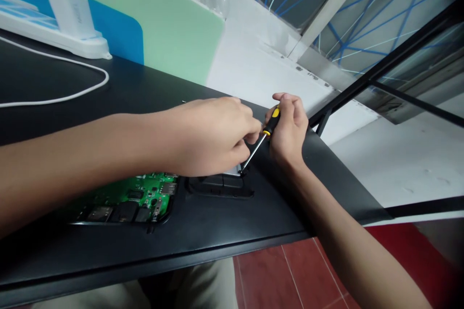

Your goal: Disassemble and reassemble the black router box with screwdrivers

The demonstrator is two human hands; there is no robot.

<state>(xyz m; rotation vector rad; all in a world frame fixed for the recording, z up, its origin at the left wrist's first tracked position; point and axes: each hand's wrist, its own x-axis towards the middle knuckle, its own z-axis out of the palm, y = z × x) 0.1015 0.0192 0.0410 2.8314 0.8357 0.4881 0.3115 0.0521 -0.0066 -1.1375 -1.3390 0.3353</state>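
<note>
My right hand is closed around a small screwdriver with a black and yellow handle. Its metal tip points down-left onto a small silver part on a black plastic piece lying on the black table. My left hand curls over that black piece, its fingers pinched near the screwdriver shaft and tip. What the left fingers hold is hidden. A green circuit board with ports lies just left of the black piece, partly under my left forearm.
A white power strip with a plugged adapter stands at the table's back left, and its white cable loops across the table. A green and blue panel rises behind. The table's front edge is close; red floor tiles show below.
</note>
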